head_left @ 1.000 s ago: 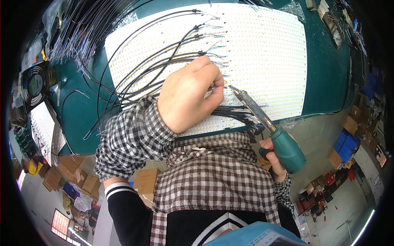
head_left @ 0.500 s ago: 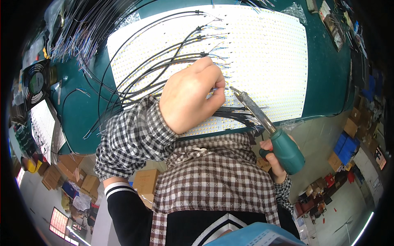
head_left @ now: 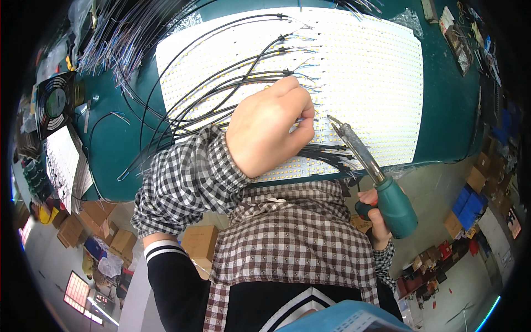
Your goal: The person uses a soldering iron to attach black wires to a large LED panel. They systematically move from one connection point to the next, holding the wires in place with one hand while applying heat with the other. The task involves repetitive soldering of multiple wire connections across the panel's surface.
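Observation:
My left hand (head_left: 271,126) is closed in a pinch above the white LED board (head_left: 376,83), its fingertips on a thin wire that the fingers mostly hide. Black cables (head_left: 221,80) with split blue and white ends lie across the board in a row, beyond and beneath this hand. In my right hand (head_left: 377,221), fingers wrapped round the grip, is a green-handled soldering gun (head_left: 397,210). Its metal barrel slants up and left, and the pointed tip is just right of my left fingertips, apart from them. A black cable bundle (head_left: 323,155) lies at the board's near edge.
The board rests on a green table (head_left: 113,149). At the far left lie many loose wires (head_left: 119,50), a small fan (head_left: 55,102) and a stack of white sheets (head_left: 65,160). Clear plastic wrap (head_left: 408,22) sits at the far right. Cardboard boxes (head_left: 199,243) stand below the table.
The whole view has shifted, so the board and hands appear farther right. The soldering tip has drawn slightly right, away from my left fingertips. My left hand keeps its pinch.

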### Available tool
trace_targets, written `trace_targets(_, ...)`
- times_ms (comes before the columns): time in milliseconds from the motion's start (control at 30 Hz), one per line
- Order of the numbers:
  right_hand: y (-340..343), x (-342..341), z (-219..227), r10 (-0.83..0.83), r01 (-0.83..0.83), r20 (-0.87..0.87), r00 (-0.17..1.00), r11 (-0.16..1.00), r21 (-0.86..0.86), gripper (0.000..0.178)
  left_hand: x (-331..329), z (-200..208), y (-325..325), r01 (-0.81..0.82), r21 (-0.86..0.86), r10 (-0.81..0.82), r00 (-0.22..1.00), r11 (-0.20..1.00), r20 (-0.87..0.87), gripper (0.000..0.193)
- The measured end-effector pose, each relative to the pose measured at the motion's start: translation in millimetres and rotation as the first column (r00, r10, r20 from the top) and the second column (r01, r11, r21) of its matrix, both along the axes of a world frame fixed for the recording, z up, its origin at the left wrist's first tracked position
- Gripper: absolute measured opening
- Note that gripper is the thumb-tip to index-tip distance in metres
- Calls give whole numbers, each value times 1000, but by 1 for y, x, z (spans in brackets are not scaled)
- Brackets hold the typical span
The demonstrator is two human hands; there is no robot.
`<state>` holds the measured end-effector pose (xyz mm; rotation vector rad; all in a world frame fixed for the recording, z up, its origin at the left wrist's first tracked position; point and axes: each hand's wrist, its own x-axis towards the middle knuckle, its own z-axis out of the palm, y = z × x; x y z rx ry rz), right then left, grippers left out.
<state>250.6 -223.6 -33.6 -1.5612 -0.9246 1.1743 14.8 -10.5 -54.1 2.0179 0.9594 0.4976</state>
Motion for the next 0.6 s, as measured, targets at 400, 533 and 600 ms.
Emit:
trace_targets(400, -2, -1, 3, -74, 72, -27, 997, 995, -65, 59, 3, 4, -6, -77, -60, 78, 997, 995, 17, 11)
trace_targets(533, 1, -2, 5, -60, 59, -15, 998, 996, -66, 59, 6, 2, -7, -73, 54, 74, 997, 996, -30, 12)
trace_targets(600, 1, -2, 5, -58, 57, -13, 998, 996, -64, 60, 5, 1, -7, -85, 6, 85, 996, 996, 16, 13)
